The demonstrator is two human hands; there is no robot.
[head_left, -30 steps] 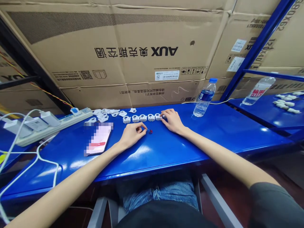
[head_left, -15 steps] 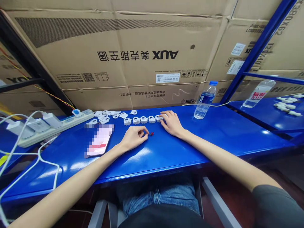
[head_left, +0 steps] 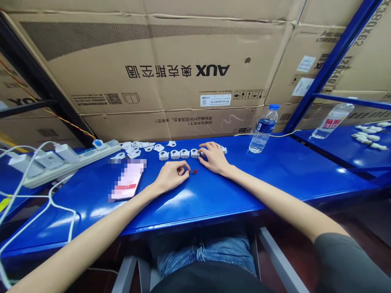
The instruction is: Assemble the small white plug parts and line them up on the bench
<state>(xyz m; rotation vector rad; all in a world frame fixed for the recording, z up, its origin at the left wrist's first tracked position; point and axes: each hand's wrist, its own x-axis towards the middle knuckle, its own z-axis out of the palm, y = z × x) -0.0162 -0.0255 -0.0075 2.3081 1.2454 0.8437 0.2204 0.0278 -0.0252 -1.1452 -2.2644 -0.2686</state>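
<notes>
Phone [head_left: 128, 179] nr L hand [head_left: 171, 176], pinched on red bit [head_left: 195, 171]; R hand [head_left: 215, 158], fingers apart, hides some wht plugs [head_left: 184, 154].

A blue-capped bottle [head_left: 264, 129] stands near cardboard [head_left: 180, 44]; a phone [head_left: 128, 180] lies near a power strip [head_left: 76, 164].

Large carton [head_left: 177, 36]: "AUX 奥克斯空调" is printed upside down.
White sticker [head_left: 215, 100]: "25" is shown.
Right-hand carton [head_left: 374, 61]: "X380X62" and "120X40/" are printed.
Red-lettered bottle [head_left: 333, 119]: characters are blurred.
</notes>
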